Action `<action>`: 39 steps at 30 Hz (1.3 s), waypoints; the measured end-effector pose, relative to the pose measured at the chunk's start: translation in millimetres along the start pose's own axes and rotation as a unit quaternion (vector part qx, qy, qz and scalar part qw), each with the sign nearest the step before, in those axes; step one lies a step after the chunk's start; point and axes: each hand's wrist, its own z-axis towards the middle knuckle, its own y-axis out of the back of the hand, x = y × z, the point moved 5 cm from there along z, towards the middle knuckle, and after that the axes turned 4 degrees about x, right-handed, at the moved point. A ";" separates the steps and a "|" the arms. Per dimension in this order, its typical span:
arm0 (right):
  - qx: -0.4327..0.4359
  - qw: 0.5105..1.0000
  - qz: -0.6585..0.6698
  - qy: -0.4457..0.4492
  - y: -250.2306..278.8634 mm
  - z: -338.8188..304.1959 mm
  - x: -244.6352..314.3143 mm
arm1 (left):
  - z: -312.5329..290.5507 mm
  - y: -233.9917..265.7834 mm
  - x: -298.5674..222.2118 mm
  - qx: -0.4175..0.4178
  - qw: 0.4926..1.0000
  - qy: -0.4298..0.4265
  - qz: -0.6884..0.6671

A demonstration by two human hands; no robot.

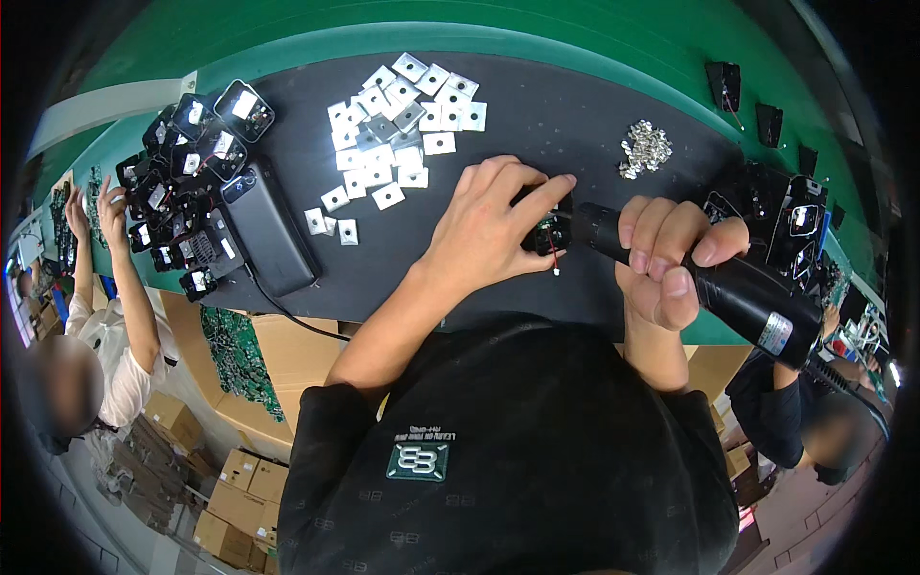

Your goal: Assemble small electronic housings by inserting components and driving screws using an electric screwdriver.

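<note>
My left hand (484, 225) is closed round a small black housing (553, 236) with a bit of green circuit board and a short wire with a white plug showing. In my right hand (673, 251) is a black electric screwdriver (757, 299), lying nearly level, its nose pointed left at the housing. Whether its bit touches the housing I cannot tell. Small silver screws or similar metal parts (645, 149) lie heaped beyond my right hand. Square silver plates (383, 129), each with a dark centre hole, are spread beyond my left hand.
Black housings (182, 144) are piled at the left beside a black power bank (268, 230) with a cable. More black housings (805, 220) sit at the right. A cardboard box (297, 350) with green circuit boards stands below the table edge. Other people work at both sides.
</note>
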 end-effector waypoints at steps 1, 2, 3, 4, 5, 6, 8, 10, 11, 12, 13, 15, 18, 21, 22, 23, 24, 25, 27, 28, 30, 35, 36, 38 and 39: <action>-0.006 1.000 -0.003 -0.003 1.6 1.4 -1.2 | 2.2 0.2 0.4 -0.002 1.000 -0.004 0.002; -0.008 1.000 0.000 -0.006 0.7 2.9 -3.1 | 2.2 2.4 0.6 -0.007 1.000 -0.001 0.007; -0.007 1.000 0.014 0.008 -0.9 5.0 -5.8 | 1.8 5.3 -0.5 -0.014 1.000 0.001 0.014; 0.004 1.000 0.021 0.016 -5.4 3.2 -4.8 | -0.4 7.6 -3.8 -0.024 0.999 -0.001 0.026; 0.014 1.000 0.005 0.016 -11.9 3.5 -9.4 | -4.1 11.7 -2.3 -0.027 0.999 -0.002 0.024; 0.024 0.999 -0.014 0.016 -16.3 -0.9 -13.1 | -7.8 10.3 -0.1 -0.031 0.999 -0.004 0.019; 0.002 0.998 -0.030 0.049 -16.5 -5.9 -7.9 | -6.9 13.9 -8.1 -0.011 1.000 -0.009 0.013; -0.018 0.998 -0.025 0.059 -1.6 -8.3 -2.8 | -5.6 3.9 -9.9 -0.033 0.999 -0.035 0.023; -0.074 0.996 -0.033 0.044 5.5 -9.4 1.1 | -6.1 -1.0 -11.0 -0.036 0.998 -0.035 0.025; -0.107 0.991 -0.070 0.045 2.6 -9.0 9.6 | -10.3 -1.1 -10.2 -0.029 0.999 -0.025 0.037; -0.068 0.996 -0.003 0.061 -3.6 -6.5 21.8 | -15.4 -1.3 -12.2 -0.043 0.998 -0.027 0.041; 0.001 0.992 0.040 0.123 -11.8 -6.9 53.6 | -22.9 6.3 -12.1 -0.089 0.994 -0.023 0.055; 0.015 0.982 -0.021 0.185 -8.4 -22.0 87.6 | -30.2 3.5 -14.8 -0.099 0.994 -0.029 0.042; 0.009 0.985 -0.086 0.149 11.1 -53.0 86.7 | -30.8 2.4 -11.0 -0.096 0.995 -0.020 0.036; -0.010 0.986 -0.096 0.134 14.0 -62.5 82.9 | -31.6 4.7 -12.6 -0.106 0.993 -0.026 0.037; -0.026 0.985 -0.113 0.129 19.6 -71.8 75.3 | -34.0 6.1 -10.0 -0.102 0.994 -0.020 0.038; -0.053 0.984 -0.124 0.120 26.5 -79.9 72.2 | -33.2 5.6 -13.5 -0.089 0.995 -0.009 0.042; -0.062 0.983 -0.134 0.107 31.2 -86.8 67.5 | -30.9 8.0 -16.8 -0.090 0.995 -0.012 0.041; -0.037 0.982 -0.162 0.091 34.1 -94.8 53.4 | -31.7 8.2 -16.3 -0.104 0.994 -0.012 0.020; -0.039 0.982 -0.159 0.091 38.5 -97.9 54.7 | -33.7 10.7 -15.7 -0.119 0.993 -0.010 -0.003; 0.017 0.977 -0.195 0.088 32.3 -99.6 55.2 | -39.2 20.8 -12.4 -0.138 0.990 -0.001 -0.007; 0.056 0.955 -0.284 0.062 44.0 -96.2 61.5 | -81.6 127.4 -5.3 -0.332 0.938 0.057 0.085; 0.056 0.951 -0.298 0.065 46.3 -95.5 62.5 | -98.1 156.6 0.7 -0.374 0.915 0.067 0.136; 0.058 0.936 -0.339 0.076 51.0 -96.4 63.5 | -125.4 214.1 14.7 -0.429 0.869 0.153 0.192; 0.046 0.936 -0.342 0.071 52.0 -98.1 63.1 | -132.9 240.8 22.6 -0.450 0.840 0.161 0.259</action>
